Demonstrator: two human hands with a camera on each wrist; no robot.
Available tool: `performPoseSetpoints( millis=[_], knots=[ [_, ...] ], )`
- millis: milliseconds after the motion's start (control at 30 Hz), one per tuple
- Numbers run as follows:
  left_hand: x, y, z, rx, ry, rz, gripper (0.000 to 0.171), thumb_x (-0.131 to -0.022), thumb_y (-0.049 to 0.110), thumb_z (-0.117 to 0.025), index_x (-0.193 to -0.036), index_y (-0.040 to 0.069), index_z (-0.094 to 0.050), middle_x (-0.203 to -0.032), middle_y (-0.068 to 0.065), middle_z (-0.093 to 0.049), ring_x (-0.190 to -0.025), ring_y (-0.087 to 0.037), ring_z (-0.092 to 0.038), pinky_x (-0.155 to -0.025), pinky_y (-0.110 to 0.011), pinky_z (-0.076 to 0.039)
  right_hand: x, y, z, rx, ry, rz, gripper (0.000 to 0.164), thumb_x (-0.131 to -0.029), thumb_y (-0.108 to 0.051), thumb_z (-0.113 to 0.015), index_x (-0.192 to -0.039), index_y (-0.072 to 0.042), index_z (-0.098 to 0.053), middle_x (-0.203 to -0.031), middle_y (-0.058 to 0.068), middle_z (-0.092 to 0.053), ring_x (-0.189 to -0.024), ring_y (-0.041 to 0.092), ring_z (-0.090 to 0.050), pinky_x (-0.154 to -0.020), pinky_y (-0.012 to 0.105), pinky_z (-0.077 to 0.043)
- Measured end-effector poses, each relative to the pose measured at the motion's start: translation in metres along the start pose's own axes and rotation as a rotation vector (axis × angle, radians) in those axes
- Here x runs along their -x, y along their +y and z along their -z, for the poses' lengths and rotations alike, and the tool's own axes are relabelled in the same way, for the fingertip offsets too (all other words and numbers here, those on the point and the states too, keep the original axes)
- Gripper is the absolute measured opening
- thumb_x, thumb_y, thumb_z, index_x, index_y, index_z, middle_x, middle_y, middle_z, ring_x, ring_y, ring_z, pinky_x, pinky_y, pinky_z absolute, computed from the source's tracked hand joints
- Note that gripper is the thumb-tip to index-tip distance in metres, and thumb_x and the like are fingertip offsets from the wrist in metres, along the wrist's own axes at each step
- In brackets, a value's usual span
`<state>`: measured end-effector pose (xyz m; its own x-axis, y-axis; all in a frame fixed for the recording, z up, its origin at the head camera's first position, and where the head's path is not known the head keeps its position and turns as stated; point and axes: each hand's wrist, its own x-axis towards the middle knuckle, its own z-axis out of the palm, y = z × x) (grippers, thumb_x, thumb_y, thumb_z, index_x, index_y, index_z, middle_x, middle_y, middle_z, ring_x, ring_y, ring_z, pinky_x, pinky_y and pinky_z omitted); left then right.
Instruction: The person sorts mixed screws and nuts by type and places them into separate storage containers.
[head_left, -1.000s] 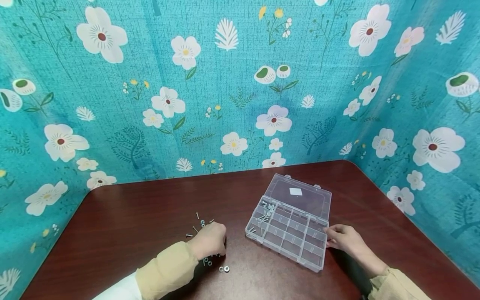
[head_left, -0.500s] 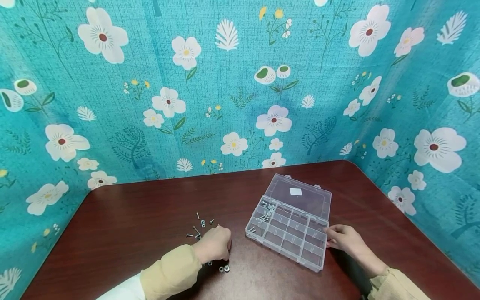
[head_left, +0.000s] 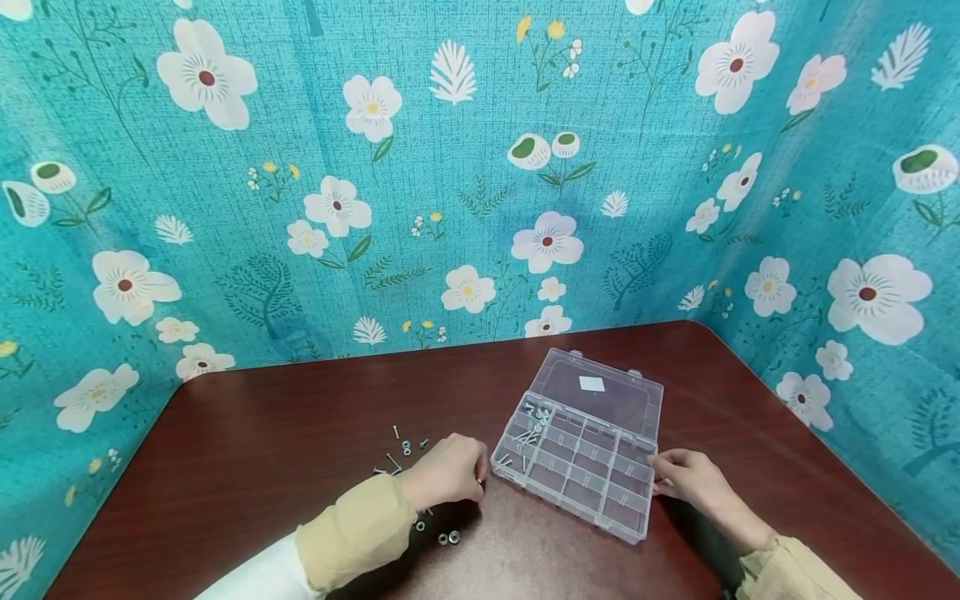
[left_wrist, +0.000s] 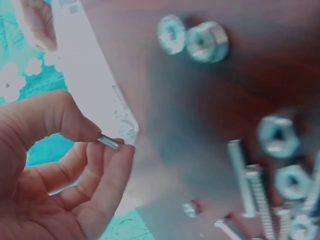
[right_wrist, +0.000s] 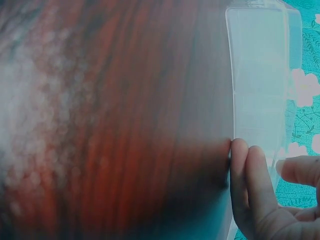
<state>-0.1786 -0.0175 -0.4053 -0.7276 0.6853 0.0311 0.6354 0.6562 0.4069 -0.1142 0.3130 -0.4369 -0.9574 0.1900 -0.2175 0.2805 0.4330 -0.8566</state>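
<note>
My left hand (head_left: 447,469) pinches a small metal screw (left_wrist: 108,142) between thumb and fingertip; only a short length of its shank shows. The hand is just left of a clear plastic compartment box (head_left: 564,498), a little above the table. The box lies open, its lid folded back. Screws (head_left: 529,435) and other small hardware sit in its left compartments. At the box's right side, my right hand (head_left: 693,479) holds the wall, with fingers (right_wrist: 256,172) flat against the outside and the thumb over the edge.
Loose screws (left_wrist: 242,177) and nuts (left_wrist: 278,136) lie scattered on the dark wooden table (head_left: 300,417), left of and partly behind my left hand. Two nuts (head_left: 448,538) lie together nearer the front. A flowered teal cloth (head_left: 420,167) surrounds the table's back and sides.
My left hand has risen from the scattered hardware and moved right toward the box, a screw now visible in its fingers. My right hand and the box have stayed in place.
</note>
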Motion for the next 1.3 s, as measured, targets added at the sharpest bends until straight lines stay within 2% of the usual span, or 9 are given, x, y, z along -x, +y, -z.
performPoseSetpoints(
  millis=[200, 400, 633, 800, 900, 1067, 1233, 1300],
  knots=[
    [-0.020, 0.002, 0.004, 0.124, 0.047, -0.036, 0.017, -0.060, 0.001, -0.069, -0.065, 0.012, -0.056, -0.056, 0.010, -0.046, -0.052, -0.002, -0.041, -0.051, -0.017, -0.037, 0.000, -0.001, 0.000, -0.018, -0.002, 0.005, 0.038, -0.091, -0.012, -0.049, -0.103, 0.025, -0.048, -0.079, 0.011, -0.060, -0.065, 0.012, -0.059, -0.062, 0.026, -0.052],
    [-0.036, 0.007, 0.003, 0.256, 0.058, -0.007, 0.014, -0.065, 0.000, -0.068, -0.068, 0.010, -0.059, -0.060, 0.008, -0.054, -0.056, -0.002, -0.048, -0.057, -0.017, -0.041, -0.001, -0.002, -0.001, -0.003, 0.007, -0.012, 0.038, -0.091, -0.013, -0.050, -0.103, 0.024, -0.048, -0.078, 0.011, -0.061, -0.065, 0.012, -0.059, -0.061, 0.027, -0.052],
    [-0.046, 0.015, 0.001, 0.286, 0.034, 0.052, 0.010, -0.069, -0.002, -0.067, -0.070, 0.007, -0.062, -0.061, 0.003, -0.057, -0.057, -0.004, -0.048, -0.054, -0.018, -0.040, -0.001, -0.004, -0.001, -0.004, 0.001, -0.022, 0.038, -0.091, -0.012, -0.049, -0.103, 0.024, -0.047, -0.079, 0.012, -0.061, -0.066, 0.013, -0.060, -0.061, 0.028, -0.052],
    [-0.048, 0.016, -0.002, 0.266, 0.008, 0.056, 0.009, -0.071, -0.002, -0.067, -0.072, 0.007, -0.063, -0.063, 0.002, -0.058, -0.059, -0.004, -0.050, -0.056, -0.017, -0.041, 0.000, -0.003, -0.001, -0.042, -0.006, -0.013, 0.037, -0.091, -0.011, -0.049, -0.103, 0.024, -0.046, -0.078, 0.011, -0.060, -0.066, 0.012, -0.060, -0.061, 0.026, -0.052],
    [-0.047, 0.012, -0.002, 0.250, -0.013, 0.024, 0.009, -0.073, 0.000, -0.067, -0.073, 0.008, -0.063, -0.064, 0.004, -0.058, -0.061, -0.004, -0.052, -0.058, -0.016, -0.042, 0.001, -0.003, -0.002, -0.058, -0.011, -0.008, 0.037, -0.091, -0.010, -0.049, -0.103, 0.025, -0.046, -0.078, 0.010, -0.060, -0.066, 0.012, -0.059, -0.062, 0.026, -0.052],
    [-0.040, 0.007, 0.006, 0.218, -0.084, -0.106, 0.007, -0.077, 0.000, -0.065, -0.077, 0.007, -0.063, -0.068, 0.004, -0.058, -0.063, -0.003, -0.052, -0.060, -0.015, -0.043, 0.001, -0.002, -0.001, -0.051, -0.005, -0.011, 0.037, -0.091, -0.011, -0.049, -0.103, 0.024, -0.046, -0.078, 0.010, -0.060, -0.065, 0.012, -0.060, -0.061, 0.026, -0.052],
    [-0.031, 0.003, 0.016, 0.098, -0.163, -0.231, 0.010, -0.078, -0.001, -0.062, -0.082, 0.008, -0.065, -0.074, 0.006, -0.060, -0.067, -0.001, -0.053, -0.063, -0.013, -0.043, 0.001, -0.001, 0.000, -0.041, 0.000, -0.009, 0.037, -0.091, -0.011, -0.049, -0.103, 0.025, -0.047, -0.079, 0.011, -0.060, -0.065, 0.013, -0.060, -0.061, 0.026, -0.052],
    [-0.026, 0.003, 0.020, 0.046, -0.190, -0.262, 0.012, -0.078, -0.001, -0.062, -0.083, 0.008, -0.066, -0.076, 0.007, -0.060, -0.068, -0.001, -0.053, -0.064, -0.012, -0.043, 0.001, 0.000, 0.000, -0.040, 0.002, -0.009, 0.037, -0.091, -0.011, -0.049, -0.103, 0.025, -0.047, -0.078, 0.011, -0.060, -0.065, 0.013, -0.059, -0.061, 0.026, -0.052]
  ],
)
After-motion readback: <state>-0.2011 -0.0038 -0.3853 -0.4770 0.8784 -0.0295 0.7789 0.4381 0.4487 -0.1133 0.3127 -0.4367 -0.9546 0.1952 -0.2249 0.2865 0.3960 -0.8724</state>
